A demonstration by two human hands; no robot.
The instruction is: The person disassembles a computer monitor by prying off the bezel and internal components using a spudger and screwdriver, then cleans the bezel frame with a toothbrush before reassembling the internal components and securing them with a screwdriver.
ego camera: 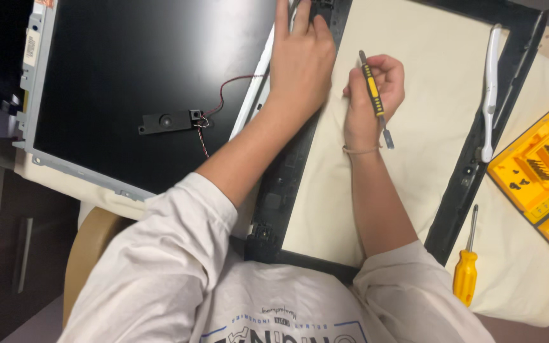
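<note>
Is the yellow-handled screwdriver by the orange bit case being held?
No. That screwdriver lies untouched on the cloth, while the right hand holds a different, black-and-yellow tool.

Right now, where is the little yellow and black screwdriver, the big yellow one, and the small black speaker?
Small screwdriver (372,89), head view, on its yellow and black handle.
Big yellow screwdriver (466,276), head view, on its handle.
Black speaker (168,121), head view, on its middle.

A black-and-yellow striped screwdriver (372,89), black frame (285,171), yellow bit case (538,166), cream cloth (414,95), and seemingly red-and-white twisted wire (220,101).
</note>
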